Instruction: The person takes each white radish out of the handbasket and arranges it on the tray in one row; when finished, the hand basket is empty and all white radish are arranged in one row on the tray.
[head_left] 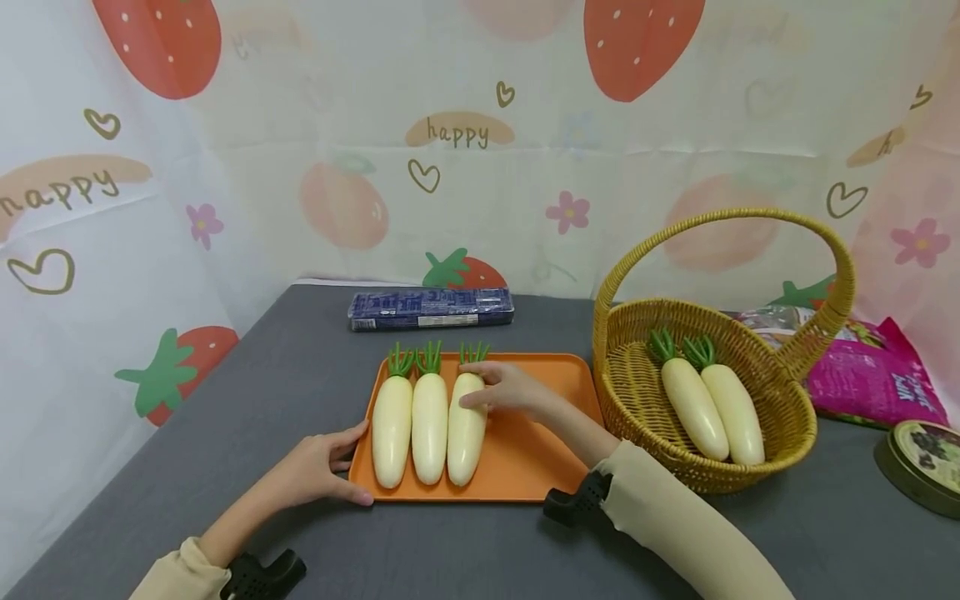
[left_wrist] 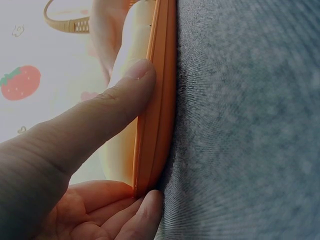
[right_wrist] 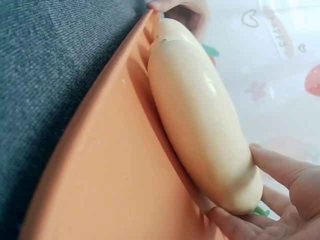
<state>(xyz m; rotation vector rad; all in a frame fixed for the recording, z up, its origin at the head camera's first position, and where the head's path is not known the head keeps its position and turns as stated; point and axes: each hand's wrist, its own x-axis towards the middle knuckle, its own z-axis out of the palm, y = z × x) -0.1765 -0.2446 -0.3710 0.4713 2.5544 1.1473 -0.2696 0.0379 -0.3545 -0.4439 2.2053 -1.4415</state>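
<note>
Three white radishes with green stem tops lie side by side on the left half of an orange tray (head_left: 536, 450). My right hand (head_left: 513, 389) pinches the upper end of the rightmost white radish (head_left: 467, 437), thumb on one side and fingers on the other. In the right wrist view that radish (right_wrist: 197, 115) lies over the tray's surface. My left hand (head_left: 318, 471) holds the tray's near left corner. Its thumb (left_wrist: 120, 92) presses the front rim, while the other fingers touch the left side. The middle radish (head_left: 430, 429) and the left radish (head_left: 392, 433) lie untouched.
A wicker basket (head_left: 626, 392) with a tall handle stands right of the tray, holding two more radishes (head_left: 695, 408). Behind the tray lies a dark blue package (head_left: 430, 308). A pink bag (head_left: 870, 375) and a round tin (head_left: 922, 467) are at the far right.
</note>
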